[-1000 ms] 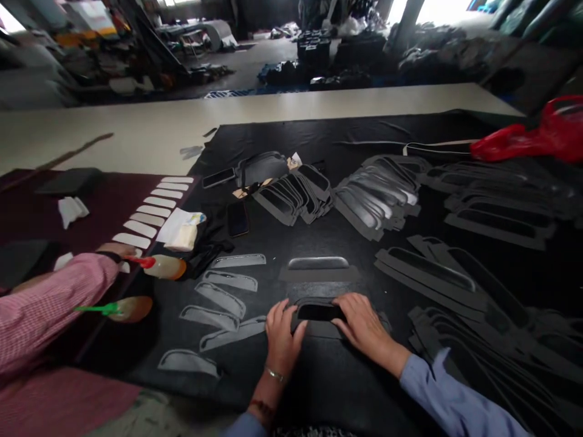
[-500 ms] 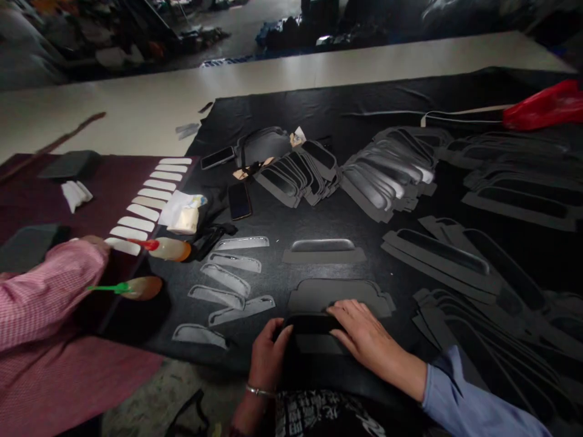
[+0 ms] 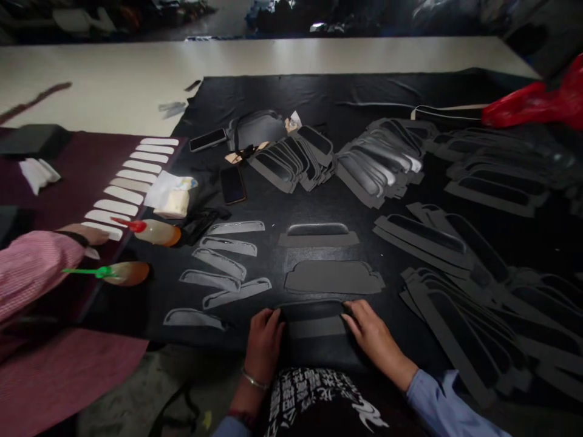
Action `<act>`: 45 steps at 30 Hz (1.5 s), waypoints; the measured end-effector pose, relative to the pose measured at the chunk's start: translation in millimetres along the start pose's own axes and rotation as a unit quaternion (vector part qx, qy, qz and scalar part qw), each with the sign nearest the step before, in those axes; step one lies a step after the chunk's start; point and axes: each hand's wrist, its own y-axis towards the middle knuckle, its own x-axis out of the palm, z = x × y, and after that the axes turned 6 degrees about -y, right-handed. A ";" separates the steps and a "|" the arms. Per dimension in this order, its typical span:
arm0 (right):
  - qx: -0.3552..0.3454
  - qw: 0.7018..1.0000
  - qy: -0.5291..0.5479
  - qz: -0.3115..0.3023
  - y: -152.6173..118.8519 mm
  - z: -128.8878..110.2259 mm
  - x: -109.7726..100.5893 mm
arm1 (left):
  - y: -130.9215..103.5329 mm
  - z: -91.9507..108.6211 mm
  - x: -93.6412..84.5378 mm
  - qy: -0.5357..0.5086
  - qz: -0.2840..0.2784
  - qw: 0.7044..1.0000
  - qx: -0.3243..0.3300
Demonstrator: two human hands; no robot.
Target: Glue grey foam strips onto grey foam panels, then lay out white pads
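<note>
At the near edge of the black-covered table lies a dark flat panel (image 3: 314, 326) with a black rounded top and a grey lower strip. Its left end is pinched between the thumb and fingers of my left hand (image 3: 264, 337). My right hand (image 3: 374, 340) grips the opposite end, thumb toward me and fingers on the upper corner. Just beyond it a plain grey panel (image 3: 334, 277) lies flat. Farther back is a finished-looking panel (image 3: 319, 235) with a shiny padded strip. Curved grey pieces (image 3: 221, 261) with glossy lines along their edges are spread to the left.
Stacks of similar panels (image 3: 460, 334) cover the right side, with more piles (image 3: 378, 161) behind. Two squeeze bottles (image 3: 157, 232), a phone (image 3: 233, 185) and white strips (image 3: 119, 194) lie left. A co-worker's pink checked sleeve (image 3: 31, 267) reaches in there. A red bag (image 3: 532, 104) sits far right.
My right hand has shifted from the panel's top to its right end, uncovering the grey panel behind. The co-worker's hand remains at the white strips. The view has shifted slightly.
</note>
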 end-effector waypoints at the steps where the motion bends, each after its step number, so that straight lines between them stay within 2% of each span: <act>1: 0.005 1.000 -0.001 0.007 0.3 -0.6 2.9 | 0.1 -1.0 -0.5 -0.001 0.003 1.000 0.008; 6: 0.047 0.998 -0.013 0.046 0.1 -0.8 18.5 | -0.4 -3.7 -2.5 0.011 0.013 0.999 0.045; 12: 0.059 0.996 -0.018 0.057 -0.3 -0.1 27.1 | -2.0 -3.6 -3.2 0.043 0.017 0.995 0.090; 16: 0.064 0.996 -0.021 0.065 -0.8 -0.8 29.6 | -3.8 -4.9 -0.9 0.061 0.025 0.992 0.112; 29: 0.091 0.992 0.010 0.083 -1.8 -4.2 32.3 | -6.7 -2.7 5.7 0.097 0.034 0.987 0.119; 36: 0.106 0.990 0.021 0.088 -0.5 -6.0 30.8 | -5.2 1.9 1.9 0.083 -0.020 0.985 0.153; 45: 0.110 0.989 0.033 0.089 0.4 -3.5 31.8 | -6.5 -1.9 3.1 0.053 0.004 0.981 0.185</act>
